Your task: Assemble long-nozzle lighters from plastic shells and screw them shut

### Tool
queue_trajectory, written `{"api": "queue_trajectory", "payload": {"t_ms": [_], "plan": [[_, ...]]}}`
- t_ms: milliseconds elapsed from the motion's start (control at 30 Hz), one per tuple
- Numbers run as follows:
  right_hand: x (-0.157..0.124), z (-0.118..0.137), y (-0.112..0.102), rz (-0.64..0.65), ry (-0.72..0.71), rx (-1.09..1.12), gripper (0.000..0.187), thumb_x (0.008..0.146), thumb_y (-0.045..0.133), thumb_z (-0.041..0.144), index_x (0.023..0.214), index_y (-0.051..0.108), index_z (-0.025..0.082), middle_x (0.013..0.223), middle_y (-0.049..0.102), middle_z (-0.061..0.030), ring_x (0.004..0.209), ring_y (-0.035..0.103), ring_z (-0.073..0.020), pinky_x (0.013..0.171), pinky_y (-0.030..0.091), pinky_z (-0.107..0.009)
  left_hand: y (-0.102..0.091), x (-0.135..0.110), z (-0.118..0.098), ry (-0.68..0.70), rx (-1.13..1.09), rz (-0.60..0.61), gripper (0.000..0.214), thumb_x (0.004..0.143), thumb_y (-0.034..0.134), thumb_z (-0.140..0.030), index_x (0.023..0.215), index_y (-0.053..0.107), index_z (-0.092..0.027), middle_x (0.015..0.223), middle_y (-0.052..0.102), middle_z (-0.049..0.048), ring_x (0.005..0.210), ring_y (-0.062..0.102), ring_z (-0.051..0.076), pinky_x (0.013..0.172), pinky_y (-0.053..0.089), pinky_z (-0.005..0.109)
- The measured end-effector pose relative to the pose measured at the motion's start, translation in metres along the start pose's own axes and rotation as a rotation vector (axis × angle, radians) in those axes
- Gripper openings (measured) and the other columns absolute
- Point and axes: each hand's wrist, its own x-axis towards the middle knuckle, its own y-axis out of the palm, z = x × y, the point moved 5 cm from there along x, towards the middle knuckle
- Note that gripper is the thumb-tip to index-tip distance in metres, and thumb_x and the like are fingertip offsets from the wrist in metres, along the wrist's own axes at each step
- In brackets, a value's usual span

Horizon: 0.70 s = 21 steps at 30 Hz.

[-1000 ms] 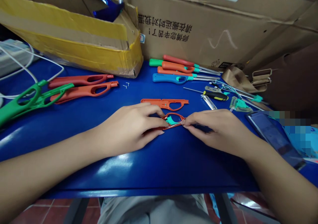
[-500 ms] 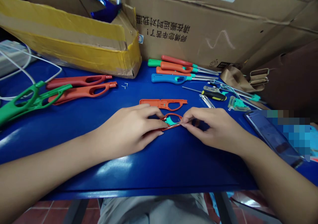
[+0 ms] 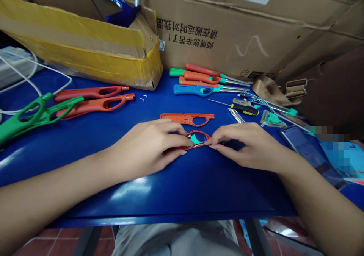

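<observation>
The blue bench (image 3: 176, 195) is carrying a scatter of parts. An orange shell (image 3: 199, 146) with a teal trigger is lying near its middle, an open orange half-shell (image 3: 187, 118) just behind it. Two long orange casings (image 3: 93, 99) and green casings (image 3: 31, 114) are lying to the left, metal pins (image 3: 143, 97) near them. Assembled lighters (image 3: 204, 81) are lying in a row at the back, a screwdriver (image 3: 246, 109) and a phone (image 3: 309, 153) to the right, a taped cardboard box (image 3: 85, 55) sitting rear left.

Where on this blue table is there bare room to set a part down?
Bare: the near-edge strip of table, this side of left hand and right hand, which pinch a lighter body; also the patch between the orange handle shells and the loose orange shell half. Crowded: right rear, with finished lighters, screwdriver and phone.
</observation>
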Motion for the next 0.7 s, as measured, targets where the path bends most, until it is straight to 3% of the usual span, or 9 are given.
{"api": "queue_trajectory", "payload": {"t_ms": [200, 367, 500, 700], "plan": [[-0.002, 0.006, 0.002, 0.076, -0.016, -0.136, 0.014, 0.099, 0.057, 0.018, 0.098, 0.070, 0.024, 0.092, 0.077, -0.0004, 0.082, 0.073, -0.0149, 0.075, 0.052, -0.026, -0.001, 0.001, 0.000, -0.005, -0.013, 0.014, 0.018, 0.097, 0.065, -0.024, 0.112, 0.072, -0.028, 0.109, 0.075, -0.0013, 0.100, 0.070, 0.020, 0.087, 0.053, 0.032], [-0.002, 0.003, 0.002, 0.006, 0.042, -0.046, 0.011, 0.098, 0.058, 0.017, 0.097, 0.067, 0.025, 0.095, 0.076, 0.0004, 0.081, 0.071, -0.0138, 0.075, 0.053, -0.026, -0.001, 0.002, 0.004, -0.078, 0.029, -0.005, 0.021, 0.095, 0.066, -0.026, 0.116, 0.065, -0.025, 0.097, 0.072, 0.0019, 0.093, 0.067, 0.022, 0.074, 0.051, 0.030], [0.000, -0.002, 0.006, -0.049, 0.066, 0.010, 0.010, 0.097, 0.062, 0.018, 0.104, 0.066, 0.023, 0.091, 0.073, 0.0004, 0.074, 0.067, -0.0115, 0.069, 0.051, -0.023, 0.004, 0.003, 0.007, -0.091, -0.046, -0.008, 0.021, 0.098, 0.063, -0.027, 0.118, 0.061, -0.022, 0.106, 0.071, 0.0053, 0.103, 0.064, 0.023, 0.083, 0.053, 0.033], [0.005, -0.003, 0.015, -0.030, 0.005, -0.069, 0.005, 0.100, 0.061, 0.023, 0.098, 0.065, 0.021, 0.090, 0.069, -0.0011, 0.081, 0.064, -0.0133, 0.072, 0.047, -0.024, 0.004, 0.005, 0.006, -0.047, -0.037, 0.006, 0.028, 0.099, 0.063, -0.030, 0.125, 0.060, -0.021, 0.114, 0.070, 0.0073, 0.108, 0.062, 0.024, 0.091, 0.051, 0.037]]}}
